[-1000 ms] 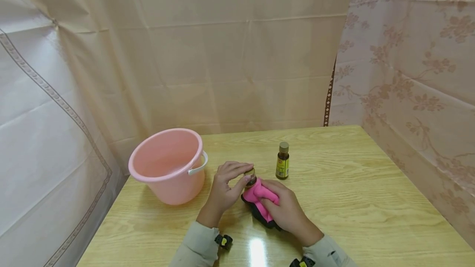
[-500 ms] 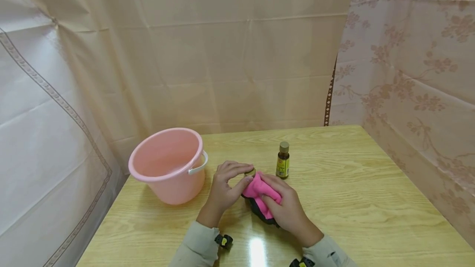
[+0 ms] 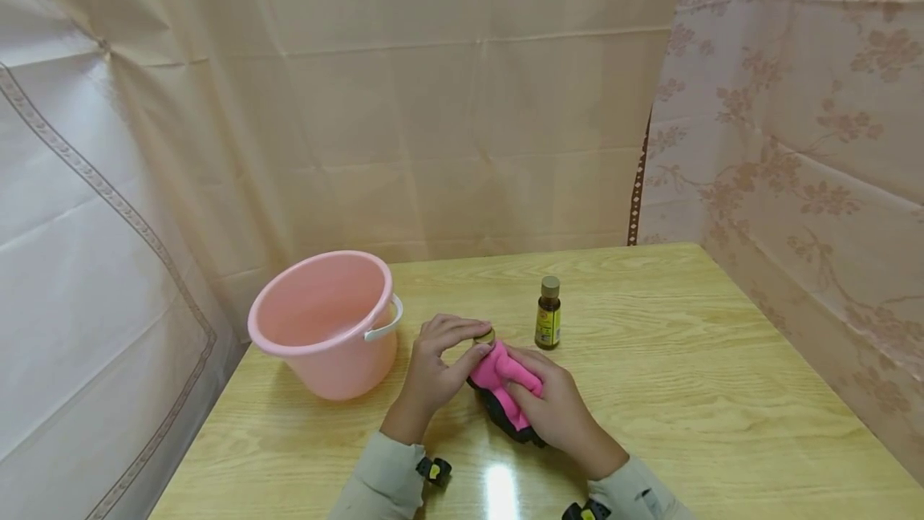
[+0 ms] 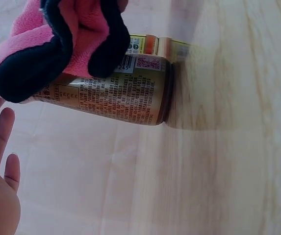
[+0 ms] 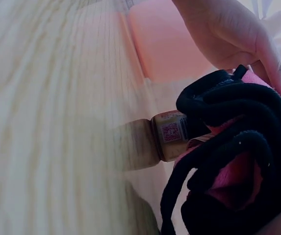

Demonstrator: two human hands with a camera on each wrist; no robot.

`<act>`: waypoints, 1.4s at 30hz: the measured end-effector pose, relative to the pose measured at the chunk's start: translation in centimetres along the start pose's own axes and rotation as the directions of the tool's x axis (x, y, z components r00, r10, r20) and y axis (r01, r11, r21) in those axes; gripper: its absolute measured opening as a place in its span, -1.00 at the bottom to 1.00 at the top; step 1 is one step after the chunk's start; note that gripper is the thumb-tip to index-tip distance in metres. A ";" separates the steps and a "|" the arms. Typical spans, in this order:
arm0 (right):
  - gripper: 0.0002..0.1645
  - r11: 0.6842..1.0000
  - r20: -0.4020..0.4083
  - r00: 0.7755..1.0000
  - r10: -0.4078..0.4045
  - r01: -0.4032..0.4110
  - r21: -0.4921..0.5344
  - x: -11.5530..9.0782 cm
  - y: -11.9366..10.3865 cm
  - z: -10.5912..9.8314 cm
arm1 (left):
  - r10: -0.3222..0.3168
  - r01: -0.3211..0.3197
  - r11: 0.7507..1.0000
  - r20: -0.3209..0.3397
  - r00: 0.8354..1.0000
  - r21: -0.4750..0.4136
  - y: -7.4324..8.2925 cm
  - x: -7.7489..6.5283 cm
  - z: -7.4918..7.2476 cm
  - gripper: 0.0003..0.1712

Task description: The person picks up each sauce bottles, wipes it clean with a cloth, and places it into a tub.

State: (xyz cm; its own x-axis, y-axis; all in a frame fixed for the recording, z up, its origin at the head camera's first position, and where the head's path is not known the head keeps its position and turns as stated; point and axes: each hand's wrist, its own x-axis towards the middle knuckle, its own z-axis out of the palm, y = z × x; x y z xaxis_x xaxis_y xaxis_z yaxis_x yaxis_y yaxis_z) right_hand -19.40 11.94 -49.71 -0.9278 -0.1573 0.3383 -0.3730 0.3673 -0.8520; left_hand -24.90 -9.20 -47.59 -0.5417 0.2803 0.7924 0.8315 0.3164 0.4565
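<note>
Head view: a cloth held around a bottle (image 4: 123,95) between two hands on the table (image 3: 686,359).

Thumb and fingertips of the left hand (image 3: 435,365) pinch the bottle's cap (image 3: 484,336), its remaining fingers spread in the left wrist view, while the right hand (image 3: 552,400) grips the bunched pink, black-edged cloth (image 3: 500,375) against the bottle's side; the fingers behind the cloth are hidden. The bottle appears upright, base touching the table, to the right of the bucket (image 3: 346,367) and nearer the person than the second bottle (image 3: 549,314). Judging this as wiping, it goes best with light downward pressure on the cap, the cloth snug against the curved side, and short turns so every face gets rubbed without tipping.
</note>
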 end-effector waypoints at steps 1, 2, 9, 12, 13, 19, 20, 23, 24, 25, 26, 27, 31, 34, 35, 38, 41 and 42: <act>-0.44 1.000 0.005 1.000 0.011 -0.011 -0.002 0.0 0.0 0.0 | -0.003 0.003 1.000 0.001 1.000 0.000 0.0 0.0 0.0 -0.70; -0.43 1.000 0.009 1.000 0.020 -0.020 -0.004 0.0 0.0 0.0 | -0.004 0.004 1.000 0.001 1.000 0.000 0.0 0.0 0.0 -0.70; -0.46 0.998 0.022 0.998 0.067 -0.066 -0.019 0.0 0.0 0.1 | -0.010 0.010 1.000 0.005 1.000 0.004 0.1 0.0 -0.1 -0.71; -0.47 0.995 0.030 0.996 0.086 -0.085 -0.047 0.0 0.0 0.0 | -0.008 0.008 1.000 0.006 1.000 -0.002 0.2 0.0 -0.1 -0.70; -0.47 0.993 0.033 0.995 0.097 -0.094 -0.067 0.0 0.0 0.1 | -0.009 0.009 1.000 0.007 1.000 -0.004 0.2 0.0 0.0 -0.70; -0.49 0.977 0.068 0.987 0.148 -0.135 -0.165 0.0 0.4 0.1 | -0.016 0.016 1.000 0.015 1.000 -0.013 0.1 -0.1 0.0 -0.68; -0.49 0.976 0.072 0.986 0.149 -0.136 -0.168 0.0 0.5 0.1 | -0.015 0.016 1.000 0.017 1.000 -0.014 0.1 -0.1 0.0 -0.69; -0.48 0.976 0.077 0.986 0.149 -0.134 -0.173 0.1 0.6 0.1 | -0.012 0.012 1.000 0.025 1.000 -0.015 -0.1 -0.2 0.0 -0.70; -0.48 0.976 0.077 0.986 0.148 -0.133 -0.173 0.1 0.6 0.1 | -0.008 0.008 1.000 0.027 1.000 -0.015 -0.1 -0.2 0.0 -0.70; -0.48 0.975 0.076 0.986 0.149 -0.134 -0.176 0.1 0.6 0.1 | -0.004 0.004 1.000 0.026 1.000 -0.019 -0.1 -0.2 0.0 -0.70; -0.49 0.975 0.075 0.986 0.147 -0.132 -0.178 0.1 0.6 0.1 | 0.002 -0.001 1.000 0.025 1.000 -0.022 -0.1 -0.1 0.0 -0.70; -0.48 0.975 0.076 0.986 0.146 -0.131 -0.179 0.1 0.6 0.1 | 0.007 -0.007 1.000 0.023 1.000 -0.022 -0.1 -0.1 0.0 -0.71; -0.48 0.975 0.072 0.988 0.139 -0.124 -0.186 0.2 0.8 0.2 | 0.025 -0.025 0.999 0.019 0.999 -0.021 -0.1 -0.1 -0.1 -0.70; -0.48 0.976 0.066 0.989 0.134 -0.120 -0.182 0.1 0.7 0.2 | 0.029 -0.029 1.000 0.019 0.999 -0.011 -0.1 -0.1 -0.2 -0.70; -0.48 0.976 0.064 0.989 0.131 -0.117 -0.182 0.1 0.7 0.2 | 0.028 -0.028 1.000 0.019 0.999 -0.007 -0.1 -0.1 -0.2 -0.70; -0.47 0.981 0.054 0.992 0.111 -0.101 -0.168 0.0 0.6 0.2 | 0.025 -0.025 1.000 0.020 0.999 0.001 -0.1 -0.1 -0.2 -0.70; -0.47 0.985 0.046 0.996 0.070 -0.062 -0.162 0.0 0.5 0.2 | 0.024 -0.024 1.000 0.017 1.000 0.002 -0.1 0.0 -0.2 -0.71; -0.48 0.986 0.041 0.998 0.056 -0.049 -0.158 0.0 0.5 0.2 | 0.024 -0.024 1.000 0.015 1.000 0.001 0.0 0.0 -0.2 -0.71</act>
State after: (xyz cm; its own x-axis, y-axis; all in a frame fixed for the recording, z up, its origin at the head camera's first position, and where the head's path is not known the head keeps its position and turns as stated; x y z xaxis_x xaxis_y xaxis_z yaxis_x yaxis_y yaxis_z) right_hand -19.55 11.95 -50.20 -0.9461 -0.1735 0.2736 -0.3240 0.5149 -0.7936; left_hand -24.89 -9.43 -47.51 -0.5233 0.3017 0.7970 0.8442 0.3109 0.4366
